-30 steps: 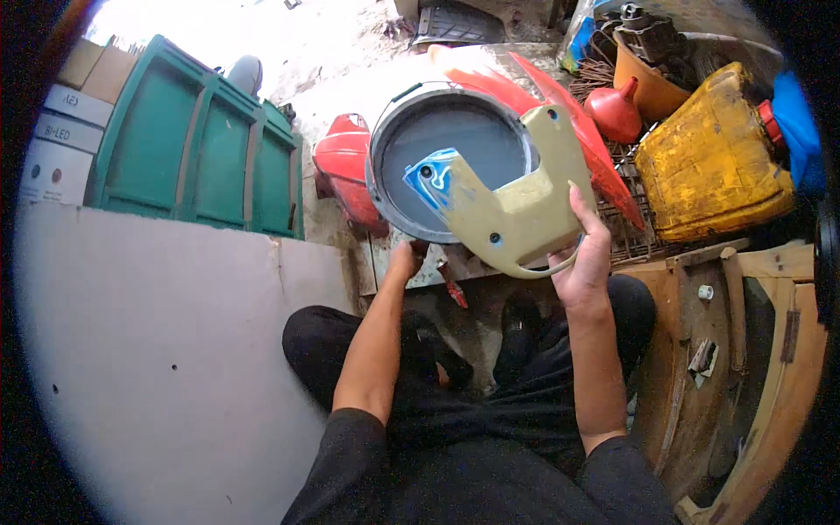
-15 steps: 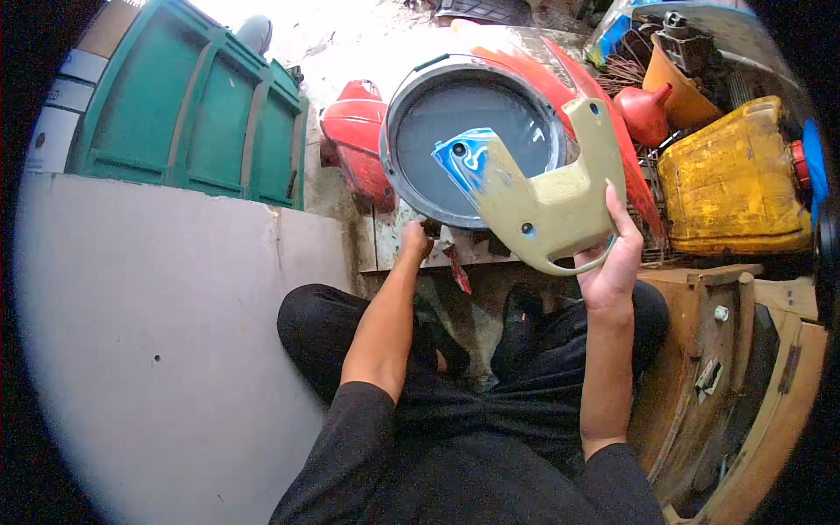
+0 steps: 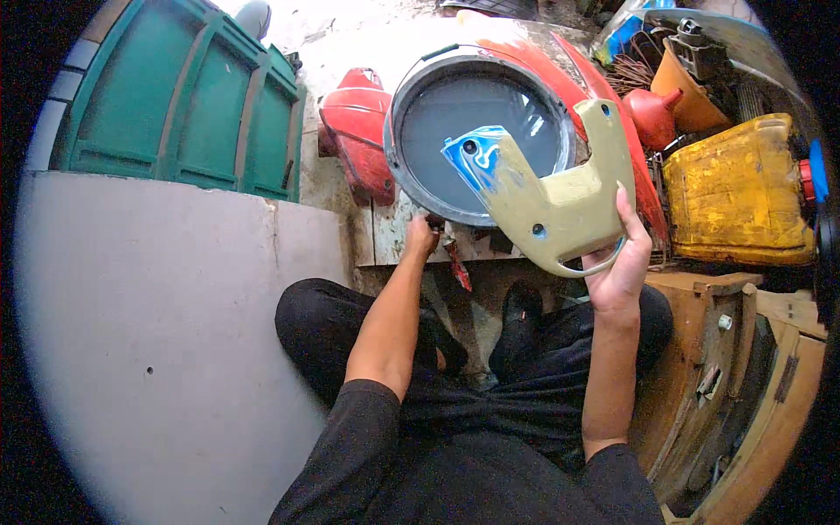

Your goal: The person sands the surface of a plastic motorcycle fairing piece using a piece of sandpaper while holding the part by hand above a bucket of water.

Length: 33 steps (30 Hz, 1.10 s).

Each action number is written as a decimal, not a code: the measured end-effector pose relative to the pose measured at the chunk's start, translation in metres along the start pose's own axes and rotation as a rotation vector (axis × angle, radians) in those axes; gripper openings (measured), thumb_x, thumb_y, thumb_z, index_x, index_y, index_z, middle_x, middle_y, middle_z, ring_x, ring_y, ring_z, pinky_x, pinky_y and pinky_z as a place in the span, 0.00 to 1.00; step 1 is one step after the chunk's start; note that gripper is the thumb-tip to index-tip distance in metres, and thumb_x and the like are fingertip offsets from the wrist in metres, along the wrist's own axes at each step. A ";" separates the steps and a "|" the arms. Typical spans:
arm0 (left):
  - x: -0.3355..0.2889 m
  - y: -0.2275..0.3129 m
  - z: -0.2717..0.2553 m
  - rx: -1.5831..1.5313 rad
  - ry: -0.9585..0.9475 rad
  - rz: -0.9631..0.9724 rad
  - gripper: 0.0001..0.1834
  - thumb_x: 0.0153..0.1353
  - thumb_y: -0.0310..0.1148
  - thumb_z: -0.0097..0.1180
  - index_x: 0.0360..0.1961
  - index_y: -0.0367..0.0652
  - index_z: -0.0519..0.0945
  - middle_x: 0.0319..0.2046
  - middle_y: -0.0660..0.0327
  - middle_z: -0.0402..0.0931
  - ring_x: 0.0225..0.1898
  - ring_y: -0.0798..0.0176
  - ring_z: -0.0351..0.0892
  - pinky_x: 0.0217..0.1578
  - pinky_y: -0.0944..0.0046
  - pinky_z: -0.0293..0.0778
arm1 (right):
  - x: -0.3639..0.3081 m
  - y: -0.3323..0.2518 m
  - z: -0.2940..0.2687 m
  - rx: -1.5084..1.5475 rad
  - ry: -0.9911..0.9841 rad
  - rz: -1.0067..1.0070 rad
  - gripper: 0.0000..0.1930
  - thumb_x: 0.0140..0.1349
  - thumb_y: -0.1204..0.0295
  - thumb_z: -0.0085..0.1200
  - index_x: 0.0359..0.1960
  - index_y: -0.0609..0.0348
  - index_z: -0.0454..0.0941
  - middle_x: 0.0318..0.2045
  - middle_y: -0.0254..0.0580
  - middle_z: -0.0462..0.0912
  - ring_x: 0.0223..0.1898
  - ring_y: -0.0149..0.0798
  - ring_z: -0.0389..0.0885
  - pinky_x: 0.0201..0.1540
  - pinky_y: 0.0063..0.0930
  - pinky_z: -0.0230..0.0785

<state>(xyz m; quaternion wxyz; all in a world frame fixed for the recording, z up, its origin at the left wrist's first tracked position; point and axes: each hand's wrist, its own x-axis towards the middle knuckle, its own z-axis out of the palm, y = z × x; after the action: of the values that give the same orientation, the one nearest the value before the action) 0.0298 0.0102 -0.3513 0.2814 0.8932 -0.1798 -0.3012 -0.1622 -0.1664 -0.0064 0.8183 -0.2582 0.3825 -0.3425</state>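
Note:
My right hand [image 3: 623,273] grips a beige motorcycle fairing panel [image 3: 569,203] by its curved lower end, thumb over the edge. A worn blue and white patch covers the panel's upper left end, and several small holes pierce it. It is held tilted over the right part of a round dark bucket [image 3: 393,162] of greyish water. My left hand [image 3: 421,236] is closed low at the bucket's near side, by the bench edge. Its fingertips are mostly hidden, and whatever they hold cannot be made out. Just right of it hangs a red-stained strip [image 3: 457,264].
Red painted panels lie left [image 3: 357,131] and right [image 3: 604,87] of the bucket. At the right are a red funnel [image 3: 652,118], a yellow jerrycan [image 3: 739,192] and a wooden cabinet [image 3: 691,350]. A low pale wall [image 3: 175,332] and green door [image 3: 206,105] stand left.
The view has shifted slightly, so the bucket and panel sit a little further right. My right hand keeps its grip on the panel, and my left hand stays by the bucket.

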 end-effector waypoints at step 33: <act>0.020 -0.025 0.023 -0.266 -0.211 -0.121 0.14 0.51 0.24 0.60 0.41 0.37 0.83 0.36 0.54 0.85 0.38 0.56 0.85 0.37 0.57 0.78 | 0.003 0.002 -0.008 -0.028 0.030 0.001 0.24 0.65 0.60 0.56 0.60 0.57 0.72 0.54 0.39 0.78 0.55 0.38 0.76 0.59 0.37 0.67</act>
<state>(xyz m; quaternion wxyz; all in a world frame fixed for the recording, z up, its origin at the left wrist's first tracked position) 0.0341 0.0113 -0.3903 0.3579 0.8208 -0.1129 -0.4307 -0.1669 -0.1692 -0.0138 0.8089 -0.2644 0.3999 -0.3405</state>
